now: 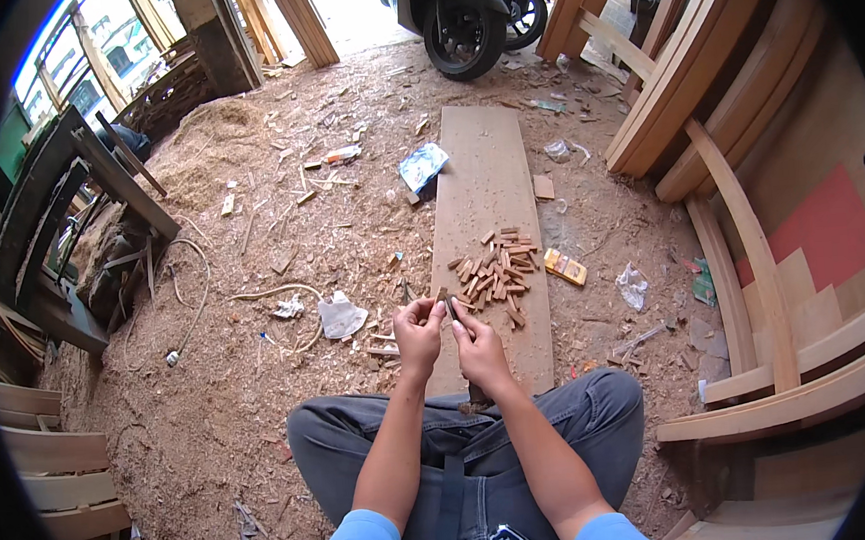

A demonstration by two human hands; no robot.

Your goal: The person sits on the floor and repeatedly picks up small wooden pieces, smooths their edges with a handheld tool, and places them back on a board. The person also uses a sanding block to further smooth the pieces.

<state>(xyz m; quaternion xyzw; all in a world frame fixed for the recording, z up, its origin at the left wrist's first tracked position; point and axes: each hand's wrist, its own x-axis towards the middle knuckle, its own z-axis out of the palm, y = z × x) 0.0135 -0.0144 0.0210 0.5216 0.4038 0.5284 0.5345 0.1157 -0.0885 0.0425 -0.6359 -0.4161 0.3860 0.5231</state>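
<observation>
While the left grip (418, 341) pinches a wood piece (442, 294) (jutting forward), the right grip (482, 355) clasps a tool (477, 399).

Left hand (419, 338) and right hand (479, 349) close together, both pinching; bare forearms (550, 442) angled inward

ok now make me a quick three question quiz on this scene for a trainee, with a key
1. True or false: the pile of small wood pieces lies on the long board.
2. What colour is the packet just right of the pile? a) green b) yellow c) black
3. Which is farther from the person's left hand: the pile or the scooter?

Key: 1. True. 2. b) yellow. 3. The scooter.
</observation>
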